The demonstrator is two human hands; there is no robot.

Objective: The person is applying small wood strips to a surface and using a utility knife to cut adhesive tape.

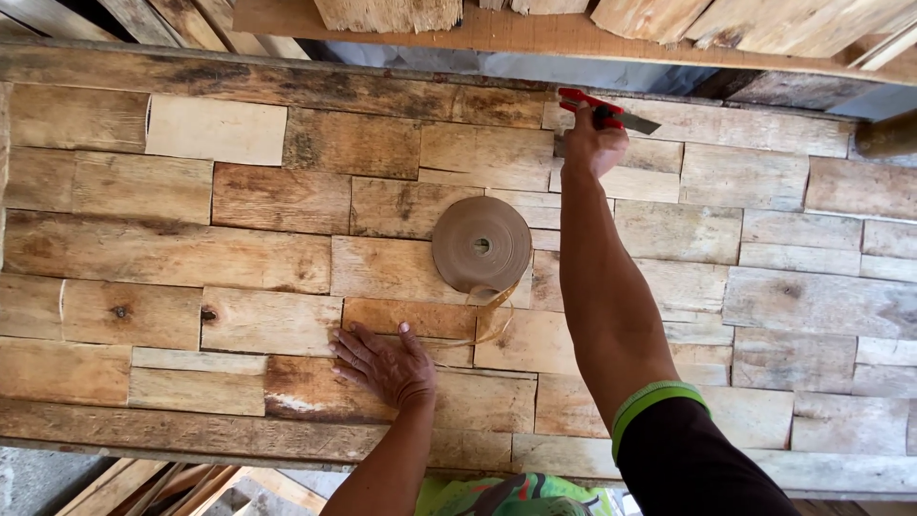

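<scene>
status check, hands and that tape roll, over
Left hand flat on wood panel. Right hand grips red-handled cutter. Tape roll lies between hands, untouched.

Your bench top (172, 253) is all patchwork wood blocks, rough-sawn and matt, with knots, dark stains and a few paler, cleaner pieces mixed in. The roll of tape (481, 246) looks like brown paper, flat matt, with a loose tail that catches a bit of shine. The cutter (604, 113) in your right hand (594, 143) has red handles that look plastic and a dull grey metal blade. Your sleeve (693, 459) is black cloth with a green ribbed cuff.
</scene>
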